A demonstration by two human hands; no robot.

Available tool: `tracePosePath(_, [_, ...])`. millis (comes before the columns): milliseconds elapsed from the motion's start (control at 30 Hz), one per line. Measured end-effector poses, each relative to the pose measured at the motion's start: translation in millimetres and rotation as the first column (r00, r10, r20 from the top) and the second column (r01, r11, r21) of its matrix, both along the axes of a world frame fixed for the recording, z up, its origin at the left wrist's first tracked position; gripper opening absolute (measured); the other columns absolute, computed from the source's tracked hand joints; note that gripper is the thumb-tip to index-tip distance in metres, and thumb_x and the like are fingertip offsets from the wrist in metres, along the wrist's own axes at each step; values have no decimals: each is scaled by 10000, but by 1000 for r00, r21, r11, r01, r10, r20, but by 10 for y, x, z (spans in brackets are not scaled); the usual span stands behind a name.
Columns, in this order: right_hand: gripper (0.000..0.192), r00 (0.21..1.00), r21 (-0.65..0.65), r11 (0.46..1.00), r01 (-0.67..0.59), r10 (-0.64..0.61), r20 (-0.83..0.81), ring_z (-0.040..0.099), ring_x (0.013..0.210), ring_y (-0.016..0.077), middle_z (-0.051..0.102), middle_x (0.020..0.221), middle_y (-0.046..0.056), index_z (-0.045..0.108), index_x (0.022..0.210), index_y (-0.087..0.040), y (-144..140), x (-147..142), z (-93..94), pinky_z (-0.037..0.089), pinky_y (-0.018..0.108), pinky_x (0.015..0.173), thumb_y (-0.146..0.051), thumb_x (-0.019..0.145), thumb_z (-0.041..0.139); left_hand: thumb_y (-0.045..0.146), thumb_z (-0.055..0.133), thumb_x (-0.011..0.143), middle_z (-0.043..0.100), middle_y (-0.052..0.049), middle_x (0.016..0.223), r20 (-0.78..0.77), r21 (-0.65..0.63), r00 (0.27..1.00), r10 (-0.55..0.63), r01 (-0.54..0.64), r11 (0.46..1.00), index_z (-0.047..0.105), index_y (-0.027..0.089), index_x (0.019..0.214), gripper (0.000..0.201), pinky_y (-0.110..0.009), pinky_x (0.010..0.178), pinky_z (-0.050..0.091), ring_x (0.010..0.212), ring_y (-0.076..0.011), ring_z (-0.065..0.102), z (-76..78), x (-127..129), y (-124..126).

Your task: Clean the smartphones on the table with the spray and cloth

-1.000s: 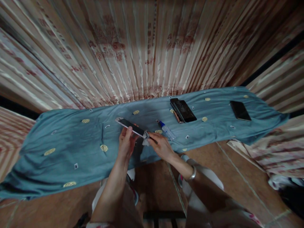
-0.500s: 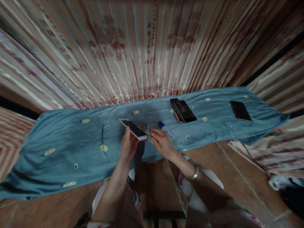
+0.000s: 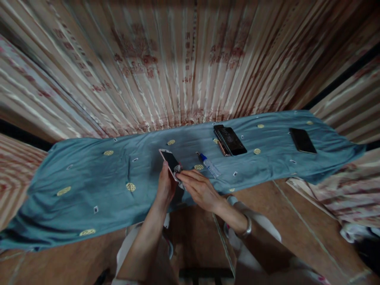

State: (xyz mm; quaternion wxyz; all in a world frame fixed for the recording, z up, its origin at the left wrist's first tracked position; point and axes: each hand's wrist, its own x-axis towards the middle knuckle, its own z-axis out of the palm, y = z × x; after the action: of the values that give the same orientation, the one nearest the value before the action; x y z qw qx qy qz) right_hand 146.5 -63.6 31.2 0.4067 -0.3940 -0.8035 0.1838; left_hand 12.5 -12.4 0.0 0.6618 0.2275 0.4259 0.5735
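Fingers of the left hand [image 3: 165, 186] wrap round the lower end of a smartphone [image 3: 170, 161], holding it tilted above the near edge of the table [image 3: 89, 182], which is draped in a blue cloth with gold medallions. The right hand [image 3: 199, 189] lies flat-fingered, its fingertips [image 3: 179, 176] pressing a small pale wipe [image 3: 178, 169] against the phone's dark screen near its lower end. A bracelet [image 3: 247, 228] sits on the right wrist. Just right of the hands, a small clear bottle with a blue cap [image 3: 209, 165] lies on its side. Farther back, two stacked phones [image 3: 230, 140] rest on the cloth, and another dark phone [image 3: 302, 140] lies well apart near the right end.
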Motion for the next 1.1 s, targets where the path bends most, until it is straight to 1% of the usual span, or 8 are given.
tracePosePath(200, [373, 1000, 0, 1000, -14, 14, 17, 586, 1027, 202, 641, 1163, 95, 593, 1270, -213, -2, -60, -5, 528, 355, 899, -149, 966, 385, 719, 621, 681, 715, -67, 768, 52, -74, 995, -81, 85, 994, 697, 139, 872, 616, -292, 707, 533, 743, -189, 688, -45, 80, -98])
tracePosePath(367, [380, 997, 10, 999, 53, -53, 54, 577, 1058, 201, 624, 1173, 90, 586, 1275, -226, 49, -64, -52, 504, 362, 950, -146, 965, 381, 643, 666, 699, 705, -43, 736, 101, -71, 994, -51, 59, 996, 695, 145, 832, 517, -296, 783, 521, 822, -199, 693, -79, 159, -160])
tracePosePath(533, [391, 990, 65, 989, 134, -137, 36, 561, 1091, 225, 597, 1248, 132, 583, 1291, -157, 155, -9, -99, 498, 373, 961, -125, 951, 394, 530, 635, 794, 729, -62, 946, 70, -79, 997, -43, 49, 996, 685, 146, 997, 437, -324, 941, 466, 1018, -211, 657, -59, 270, -247])
tracePosePath(667, [417, 981, 51, 980, 193, -195, 28, 544, 1134, 242, 592, 1279, 125, 571, 1318, -172, 249, 46, -99, 486, 406, 991, -134, 946, 389, 523, 585, 831, 722, -91, 1056, 50, -91, 990, -134, 138, 986, 673, 155, 1074, 449, -361, 992, 443, 1108, -237, 628, -59, 322, -304])
tracePosePath(800, [424, 967, 41, 967, 253, -254, 33, 538, 1182, 230, 588, 1304, 111, 564, 1331, -197, 335, 108, -101, 454, 419, 1033, -147, 956, 371, 538, 629, 784, 732, -91, 1003, -33, -47, 983, -183, 181, 982, 684, 150, 1032, 464, -358, 910, 493, 1028, -252, 656, -90, 340, -341])
tracePosePath(900, [416, 961, 38, 962, 271, -273, 38, 528, 1207, 225, 590, 1307, 121, 573, 1318, -166, 390, 159, -131, 436, 407, 1053, -153, 964, 355, 579, 639, 748, 733, -80, 859, -76, -59, 974, -212, 208, 976, 680, 147, 971, 488, -358, 760, 542, 857, -250, 688, -89, 344, -358])
tracePosePath(1000, [412, 955, 16, 956, 292, -292, 44, 523, 1219, 228, 588, 1319, 131, 581, 1305, -154, 437, 208, -186, 432, 409, 1059, -157, 966, 347, 626, 631, 717, 710, -55, 737, -87, -91, 968, -236, 228, 969, 662, 154, 923, 516, -333, 610, 542, 667, -215, 672, -39, 332, -365])
tracePosePath(1100, [405, 949, -9, 950, 312, -312, 50, 533, 1209, 238, 589, 1326, 132, 592, 1289, -170, 474, 247, -245, 443, 433, 1043, -158, 964, 349, 647, 631, 692, 695, -43, 686, -106, -104, 962, -250, 239, 965, 649, 158, 886, 526, -307, 546, 525, 562, -180, 635, 29, 311, -363])
